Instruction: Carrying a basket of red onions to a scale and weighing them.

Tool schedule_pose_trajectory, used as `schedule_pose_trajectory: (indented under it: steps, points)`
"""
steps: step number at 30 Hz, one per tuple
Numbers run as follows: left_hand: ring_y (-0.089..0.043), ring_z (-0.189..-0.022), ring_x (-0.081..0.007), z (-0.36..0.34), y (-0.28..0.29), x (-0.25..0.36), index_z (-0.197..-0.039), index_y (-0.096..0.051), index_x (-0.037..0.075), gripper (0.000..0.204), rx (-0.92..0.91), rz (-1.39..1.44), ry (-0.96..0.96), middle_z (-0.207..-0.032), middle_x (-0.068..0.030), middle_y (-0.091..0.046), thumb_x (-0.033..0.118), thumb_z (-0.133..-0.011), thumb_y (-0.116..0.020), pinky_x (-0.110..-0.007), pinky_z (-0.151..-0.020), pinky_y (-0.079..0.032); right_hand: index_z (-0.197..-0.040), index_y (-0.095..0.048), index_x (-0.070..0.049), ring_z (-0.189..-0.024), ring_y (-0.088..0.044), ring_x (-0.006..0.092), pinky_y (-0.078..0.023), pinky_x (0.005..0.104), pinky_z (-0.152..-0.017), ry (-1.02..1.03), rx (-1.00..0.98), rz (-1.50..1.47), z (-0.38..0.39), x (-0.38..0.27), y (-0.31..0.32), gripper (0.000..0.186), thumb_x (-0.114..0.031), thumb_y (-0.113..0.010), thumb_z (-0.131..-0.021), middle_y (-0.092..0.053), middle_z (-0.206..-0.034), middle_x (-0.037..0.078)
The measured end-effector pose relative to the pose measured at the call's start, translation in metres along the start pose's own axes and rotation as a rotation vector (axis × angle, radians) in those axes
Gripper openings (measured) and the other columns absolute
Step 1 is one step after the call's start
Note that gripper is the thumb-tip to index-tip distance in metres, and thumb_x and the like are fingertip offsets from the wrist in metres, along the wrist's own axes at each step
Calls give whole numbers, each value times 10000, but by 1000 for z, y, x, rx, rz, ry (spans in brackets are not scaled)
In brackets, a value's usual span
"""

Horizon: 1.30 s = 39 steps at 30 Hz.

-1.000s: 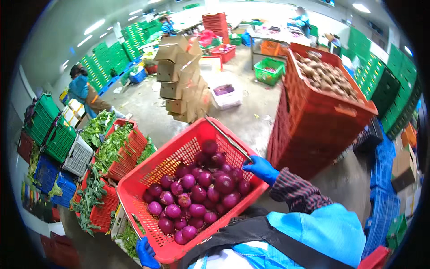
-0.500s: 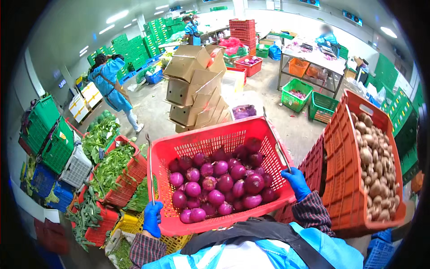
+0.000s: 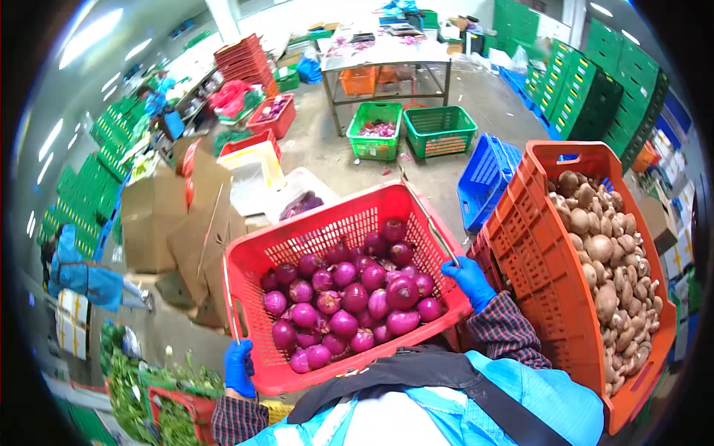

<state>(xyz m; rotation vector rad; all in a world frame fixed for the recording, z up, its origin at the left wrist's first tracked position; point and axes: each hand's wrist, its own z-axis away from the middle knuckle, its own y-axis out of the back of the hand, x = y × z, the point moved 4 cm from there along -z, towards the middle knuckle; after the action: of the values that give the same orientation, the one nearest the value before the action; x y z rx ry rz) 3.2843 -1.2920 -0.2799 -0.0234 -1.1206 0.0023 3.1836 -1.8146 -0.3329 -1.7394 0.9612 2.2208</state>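
In front of my body is a red plastic crate, tilted a little, with peeled red onions inside it. A thin metal bar handle runs along each side. My left hand, in a blue glove, is closed on the left metal handle by the near left corner. At the right side, my blue-gloved right hand grips the near end of the other metal handle. The crate's underside is hidden.
Tall orange crates of brown mushrooms stand close on my right. Cardboard boxes are at left, above leafy greens. Ahead are a blue crate, green crates and a metal table. A co-worker is far left.
My view has turned right, so the cardboard boxes, greens and co-worker sit further left. The blue crate now shows at right. Both hands still hold the handles of the onion crate.
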Motion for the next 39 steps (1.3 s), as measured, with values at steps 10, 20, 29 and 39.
schedule_pose_trajectory:
  steps: [10,20,29,39]
  points:
    - [-273,-372,-11,-167,-139,105,-746,-480,198,125,-112,-16,8,-523,104,-343,229,-784,-595,-189,-336,-189,-810,-616,-23,-713,-563,167,-439,316,-670,-49,199,12,-158,-53,41,238,-252,-629,-748,-607,-755,90]
    - [-280,-398,-3,-353,-230,197,-799,-501,202,106,-123,-3,-22,-536,115,-348,241,-774,-596,-177,-357,-185,-803,-629,-27,-702,-561,147,-442,306,-676,39,167,-56,-380,-95,14,191,-211,-623,-753,-609,-742,64]
    - [-265,-406,-7,-520,-320,271,-736,-455,219,170,-174,-18,52,-538,115,-329,259,-747,-619,-187,-364,-183,-825,-616,-20,-717,-544,112,-438,282,-676,-57,112,-111,-553,-129,11,158,-162,-623,-757,-596,-740,35]
    - [-292,-457,-2,-683,-454,359,-795,-522,220,123,-126,-11,66,-580,118,-366,279,-748,-619,-175,-412,-209,-834,-611,-9,-708,-523,102,-433,268,-661,-17,109,-157,-801,-161,24,147,-139,-614,-764,-577,-748,16]
